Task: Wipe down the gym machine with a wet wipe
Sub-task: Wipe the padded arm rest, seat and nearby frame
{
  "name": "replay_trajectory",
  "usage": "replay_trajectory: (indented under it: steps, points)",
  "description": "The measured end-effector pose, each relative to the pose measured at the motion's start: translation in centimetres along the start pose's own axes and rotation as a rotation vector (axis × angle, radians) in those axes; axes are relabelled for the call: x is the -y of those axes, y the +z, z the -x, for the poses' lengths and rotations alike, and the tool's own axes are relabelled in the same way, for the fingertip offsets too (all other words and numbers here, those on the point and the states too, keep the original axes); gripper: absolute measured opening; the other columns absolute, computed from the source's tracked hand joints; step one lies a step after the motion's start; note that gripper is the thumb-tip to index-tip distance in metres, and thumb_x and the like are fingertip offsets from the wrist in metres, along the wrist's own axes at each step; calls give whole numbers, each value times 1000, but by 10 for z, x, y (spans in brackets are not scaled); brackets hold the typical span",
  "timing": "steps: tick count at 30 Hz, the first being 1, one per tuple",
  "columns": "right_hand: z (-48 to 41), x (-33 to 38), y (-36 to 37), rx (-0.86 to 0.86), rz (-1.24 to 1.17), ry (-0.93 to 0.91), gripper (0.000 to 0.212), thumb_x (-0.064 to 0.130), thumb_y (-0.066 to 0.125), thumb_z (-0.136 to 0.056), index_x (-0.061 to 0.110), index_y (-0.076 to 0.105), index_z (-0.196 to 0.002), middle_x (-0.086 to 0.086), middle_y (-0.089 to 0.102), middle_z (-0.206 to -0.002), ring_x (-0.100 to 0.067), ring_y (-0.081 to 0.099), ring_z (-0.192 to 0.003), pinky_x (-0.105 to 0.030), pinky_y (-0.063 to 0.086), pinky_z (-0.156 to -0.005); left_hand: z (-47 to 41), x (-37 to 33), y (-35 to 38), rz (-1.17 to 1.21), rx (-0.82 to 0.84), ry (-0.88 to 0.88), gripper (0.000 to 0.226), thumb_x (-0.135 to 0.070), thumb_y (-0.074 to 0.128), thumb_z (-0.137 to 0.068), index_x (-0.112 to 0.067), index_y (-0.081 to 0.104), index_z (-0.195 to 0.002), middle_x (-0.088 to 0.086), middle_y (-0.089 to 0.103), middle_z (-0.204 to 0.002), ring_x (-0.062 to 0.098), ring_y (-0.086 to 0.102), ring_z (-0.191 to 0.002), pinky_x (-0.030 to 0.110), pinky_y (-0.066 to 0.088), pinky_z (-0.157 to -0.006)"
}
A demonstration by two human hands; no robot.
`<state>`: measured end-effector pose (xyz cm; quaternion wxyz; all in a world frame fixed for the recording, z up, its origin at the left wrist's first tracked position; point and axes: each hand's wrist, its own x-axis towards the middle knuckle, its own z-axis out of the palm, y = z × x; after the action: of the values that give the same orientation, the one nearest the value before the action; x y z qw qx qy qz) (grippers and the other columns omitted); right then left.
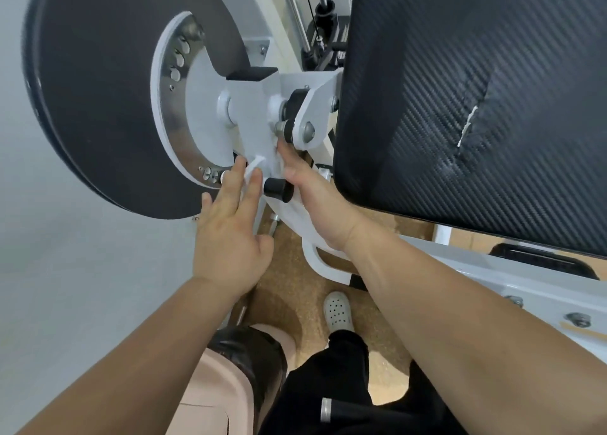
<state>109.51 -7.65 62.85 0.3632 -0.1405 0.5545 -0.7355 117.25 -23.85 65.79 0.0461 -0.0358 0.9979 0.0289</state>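
Speckled brown flooring [289, 270] lies below both forearms, and a grey wall [65, 270] runs along the outer side of the left hand [230, 227]. That hand is released, fingers straight and spread, fingertips pressing the white wet wipe [255, 166] against the white arm of the gym machine [249, 112]. The wipe sits under the index and middle fingertips, a fold showing between them. The right hand [315, 201] lies just beside, fingers extended onto the same arm; contact with the wipe cannot be told. A black knob [278, 189] projects between the hands. A black disc [98, 89] stands beyond the left fingertips, a black pad [476, 89] beyond the right hand.
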Motion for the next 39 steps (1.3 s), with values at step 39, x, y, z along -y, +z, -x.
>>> replay_trajectory:
  steps: [39]
  points:
    - [-57, 49, 89, -430, 1962, 281, 94, 73, 0, -98, 5, -10, -162, -14, -25, -168, -28, -27, -155, -55, -19, -123, -9, 74, 31, 296, -94, 458, 79, -29, 55, -81, -10, 38, -156, 6, 35, -164, 23, 27, -153, 48, 2, -127]
